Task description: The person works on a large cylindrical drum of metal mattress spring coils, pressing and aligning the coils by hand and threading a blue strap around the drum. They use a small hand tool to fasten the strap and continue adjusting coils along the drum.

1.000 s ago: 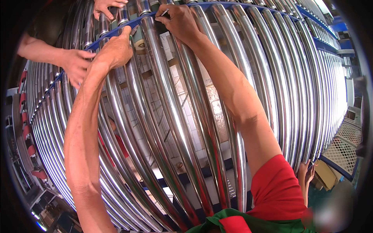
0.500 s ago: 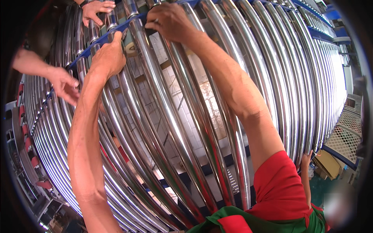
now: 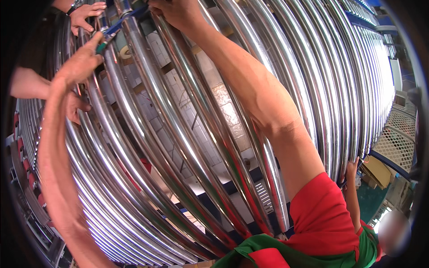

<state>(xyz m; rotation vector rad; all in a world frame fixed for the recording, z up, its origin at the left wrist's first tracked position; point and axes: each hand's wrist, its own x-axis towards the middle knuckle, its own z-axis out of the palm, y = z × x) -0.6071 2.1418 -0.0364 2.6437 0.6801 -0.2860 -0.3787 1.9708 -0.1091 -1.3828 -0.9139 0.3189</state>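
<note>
Polished steel tubes (image 3: 187, 134), laid side by side in one long curved rack, carry both of the person's hands at the rack's far edge. The left hand (image 3: 82, 62) reaches up along the left side, its fingers curled over a tube and pinching a small green-handled tool (image 3: 102, 46) against the metal; how firmly it grips I cannot tell. The right hand (image 3: 176, 12) lies further along the same far edge, clenched around the top of a tube, though its fingertips are cut off by the picture's upper rim. Between the two hands a blue strap (image 3: 123, 22) runs across the tube ends, and just beneath it, seen through a gap between tubes, sits a pale roll of tape (image 3: 126, 52). At the far left corner a co-worker's hand (image 3: 87, 13) rests with spread fingers on the tube ends, and a second co-worker's hand (image 3: 73, 107) holds the rack's left edge lower down. A red sleeve (image 3: 321, 214) covers the person's right upper arm near the rack's near edge. Beyond the right edge stands a white mesh grating (image 3: 397, 129).
</note>
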